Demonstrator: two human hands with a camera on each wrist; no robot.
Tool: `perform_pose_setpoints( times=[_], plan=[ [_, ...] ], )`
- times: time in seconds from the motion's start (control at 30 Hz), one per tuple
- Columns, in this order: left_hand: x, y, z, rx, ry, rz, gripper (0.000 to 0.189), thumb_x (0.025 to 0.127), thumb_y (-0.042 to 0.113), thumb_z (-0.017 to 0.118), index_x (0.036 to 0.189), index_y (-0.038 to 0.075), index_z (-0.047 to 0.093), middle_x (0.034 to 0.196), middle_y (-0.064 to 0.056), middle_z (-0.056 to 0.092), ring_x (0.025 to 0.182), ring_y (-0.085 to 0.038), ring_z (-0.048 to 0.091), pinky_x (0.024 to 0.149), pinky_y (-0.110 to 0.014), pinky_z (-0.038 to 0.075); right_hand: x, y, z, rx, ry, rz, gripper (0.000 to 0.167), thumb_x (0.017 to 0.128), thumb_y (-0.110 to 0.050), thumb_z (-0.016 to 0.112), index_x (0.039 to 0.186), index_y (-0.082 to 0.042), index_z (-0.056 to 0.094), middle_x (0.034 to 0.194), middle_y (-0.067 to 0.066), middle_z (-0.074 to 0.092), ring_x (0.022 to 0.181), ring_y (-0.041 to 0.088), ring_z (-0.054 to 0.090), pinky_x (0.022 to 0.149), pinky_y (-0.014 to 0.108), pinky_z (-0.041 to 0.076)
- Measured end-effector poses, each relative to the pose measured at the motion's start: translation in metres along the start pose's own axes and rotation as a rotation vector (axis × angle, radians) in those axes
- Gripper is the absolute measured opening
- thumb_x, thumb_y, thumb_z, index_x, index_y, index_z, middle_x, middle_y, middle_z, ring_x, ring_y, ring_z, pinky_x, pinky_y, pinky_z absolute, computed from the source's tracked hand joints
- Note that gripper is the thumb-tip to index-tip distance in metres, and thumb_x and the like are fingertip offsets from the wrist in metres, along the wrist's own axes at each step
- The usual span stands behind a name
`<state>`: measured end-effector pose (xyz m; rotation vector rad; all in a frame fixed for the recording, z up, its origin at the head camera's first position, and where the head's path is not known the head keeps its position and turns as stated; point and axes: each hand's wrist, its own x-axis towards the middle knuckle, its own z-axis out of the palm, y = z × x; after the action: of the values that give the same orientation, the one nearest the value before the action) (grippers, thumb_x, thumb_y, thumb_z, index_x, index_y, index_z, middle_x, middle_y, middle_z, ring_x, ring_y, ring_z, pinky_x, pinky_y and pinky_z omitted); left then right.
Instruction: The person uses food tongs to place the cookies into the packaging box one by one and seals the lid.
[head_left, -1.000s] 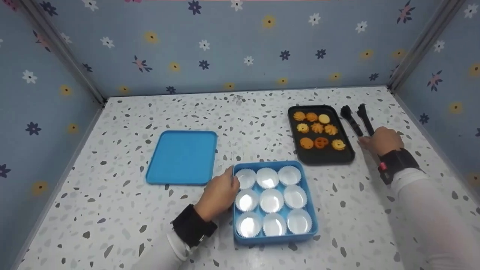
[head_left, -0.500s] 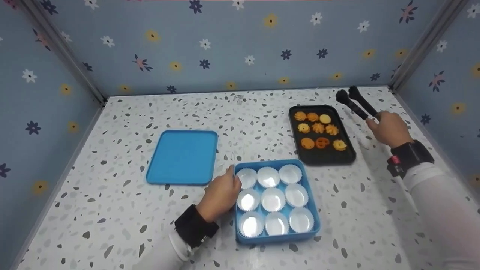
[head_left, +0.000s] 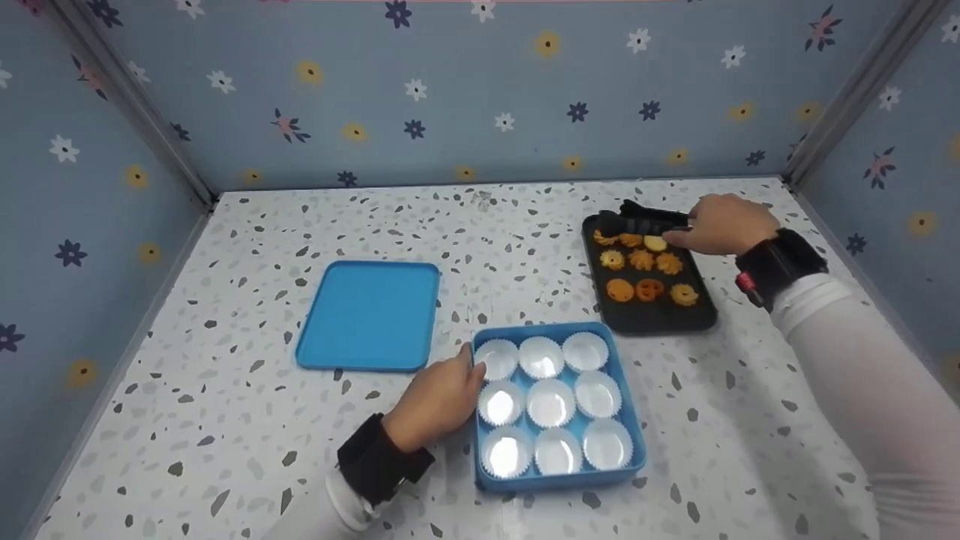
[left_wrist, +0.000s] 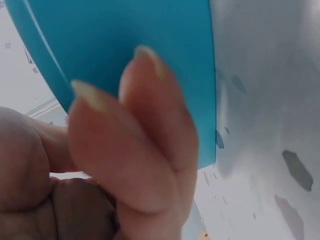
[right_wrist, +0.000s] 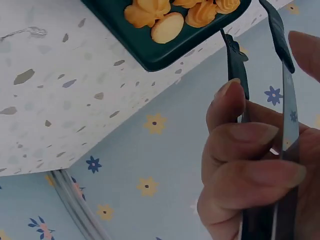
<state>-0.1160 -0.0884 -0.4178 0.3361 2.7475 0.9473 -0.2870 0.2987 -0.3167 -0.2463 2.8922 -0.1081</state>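
Note:
My left hand [head_left: 439, 397] holds the left wall of a square blue box [head_left: 559, 484], its thumb by the rim; close up in the left wrist view, bent fingers [left_wrist: 155, 115] lie at the box's side. White fluted paper cups [head_left: 551, 403] fill the box in rows. My right hand [head_left: 727, 225] grips black-tipped tongs [right_wrist: 290, 105], whose arms stand apart with nothing between them. The tongs reach leftward over the far edge of a black tray [head_left: 652, 321] of cookies [head_left: 643, 260], partly covering the back row. Among them are swirled cookies, round ones and a pretzel.
A flat square blue lid [head_left: 367, 315] lies left of the box on the speckled table [head_left: 225, 420]. Flowered panels [head_left: 420, 90] stand at the back and both sides, the right one [head_left: 892, 172] not far beyond the right arm.
The right hand has lifted the tongs from the table right of the tray and swung them left over its back row. The left hand stays at the box.

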Motion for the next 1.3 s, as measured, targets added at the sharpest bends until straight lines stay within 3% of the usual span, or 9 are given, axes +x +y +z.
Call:
perform_pose_setpoints(
  times=[0.07, 0.17, 0.27, 0.4, 0.63, 0.73, 0.83, 1.03, 1.3],
  plan=[
    [-0.001, 0.000, 0.000, 0.003, -0.010, 0.005, 0.057, 0.107, 0.026, 0.040, 0.144, -0.017, 0.034, 0.126, -0.034, 0.058, 0.114, -0.041, 0.060, 0.099, -0.050, 0.046, 0.005, -0.005, 0.002, -0.010, 0.014, 0.010, 0.058, 0.094, -0.058, 0.055, 0.067, -0.007, 0.059, 0.058, 0.007, 0.048, 0.052, 0.021, 0.046, 0.049, 0.038, 0.042],
    [-0.001, 0.000, 0.000, 0.005, -0.018, 0.006, 0.058, 0.107, 0.027, 0.040, 0.144, -0.017, 0.034, 0.128, -0.034, 0.057, 0.116, -0.042, 0.058, 0.101, -0.050, 0.045, 0.011, -0.009, 0.006, -0.009, 0.033, 0.010, 0.059, 0.095, -0.054, 0.057, 0.054, -0.016, 0.038, 0.053, -0.005, 0.023, 0.046, 0.012, 0.026, 0.045, 0.030, 0.030],
    [-0.001, 0.000, -0.001, 0.002, -0.023, 0.004, 0.058, 0.107, 0.027, 0.040, 0.144, -0.017, 0.034, 0.128, -0.033, 0.057, 0.115, -0.043, 0.059, 0.100, -0.050, 0.046, 0.016, -0.012, 0.011, -0.016, 0.049, -0.009, 0.058, 0.095, -0.051, 0.059, 0.054, -0.016, 0.040, 0.052, -0.006, 0.025, 0.045, 0.012, 0.029, 0.045, 0.030, 0.030],
    [-0.001, 0.000, -0.002, -0.009, -0.039, 0.000, 0.059, 0.108, 0.027, 0.039, 0.145, -0.017, 0.032, 0.117, -0.032, 0.062, 0.095, -0.036, 0.065, 0.088, -0.047, 0.052, 0.016, -0.015, 0.014, -0.047, 0.073, -0.018, 0.055, 0.094, -0.048, 0.062, 0.056, -0.013, 0.046, 0.051, -0.003, 0.031, 0.046, 0.017, 0.038, 0.046, 0.034, 0.034],
    [0.001, 0.000, -0.004, -0.023, -0.052, -0.007, 0.060, 0.107, 0.027, 0.040, 0.145, -0.018, 0.031, 0.107, -0.027, 0.065, 0.067, -0.022, 0.056, 0.067, -0.040, 0.049, 0.017, -0.021, 0.014, -0.073, 0.128, -0.025, 0.051, 0.093, -0.041, 0.068, 0.056, -0.012, 0.048, 0.049, -0.002, 0.035, 0.046, 0.022, 0.047, 0.045, 0.037, 0.037],
    [0.001, -0.001, -0.004, -0.029, -0.063, -0.016, 0.060, 0.108, 0.028, 0.040, 0.146, -0.017, 0.029, 0.090, -0.022, 0.065, 0.061, -0.023, 0.053, 0.062, -0.038, 0.047, 0.018, -0.023, 0.016, -0.081, 0.146, -0.019, 0.052, 0.092, -0.040, 0.070, 0.054, -0.012, 0.047, 0.048, -0.002, 0.034, 0.045, 0.022, 0.048, 0.044, 0.036, 0.037],
    [0.002, -0.001, -0.003, -0.018, -0.055, -0.003, 0.059, 0.107, 0.027, 0.040, 0.145, -0.018, 0.031, 0.095, -0.025, 0.066, 0.073, -0.027, 0.061, 0.071, -0.041, 0.051, 0.019, -0.023, 0.017, -0.087, 0.162, -0.010, 0.053, 0.092, -0.039, 0.070, 0.052, -0.014, 0.044, 0.046, -0.002, 0.033, 0.044, 0.023, 0.048, 0.043, 0.036, 0.035],
    [0.001, -0.002, -0.003, -0.009, -0.041, 0.007, 0.058, 0.108, 0.027, 0.040, 0.143, -0.019, 0.034, 0.128, -0.034, 0.057, 0.106, -0.036, 0.062, 0.096, -0.049, 0.048, 0.020, -0.024, 0.018, -0.083, 0.165, -0.006, 0.054, 0.094, -0.038, 0.067, 0.051, -0.015, 0.042, 0.047, -0.002, 0.031, 0.042, 0.020, 0.042, 0.041, 0.034, 0.030],
    [0.001, -0.002, -0.002, -0.016, -0.047, 0.005, 0.058, 0.108, 0.027, 0.040, 0.143, -0.019, 0.033, 0.121, -0.034, 0.060, 0.094, -0.033, 0.064, 0.089, -0.047, 0.050, 0.017, -0.022, 0.012, -0.065, 0.153, 0.006, 0.052, 0.094, -0.041, 0.066, 0.054, -0.013, 0.048, 0.050, 0.001, 0.040, 0.047, 0.024, 0.049, 0.043, 0.036, 0.035]
  ],
)
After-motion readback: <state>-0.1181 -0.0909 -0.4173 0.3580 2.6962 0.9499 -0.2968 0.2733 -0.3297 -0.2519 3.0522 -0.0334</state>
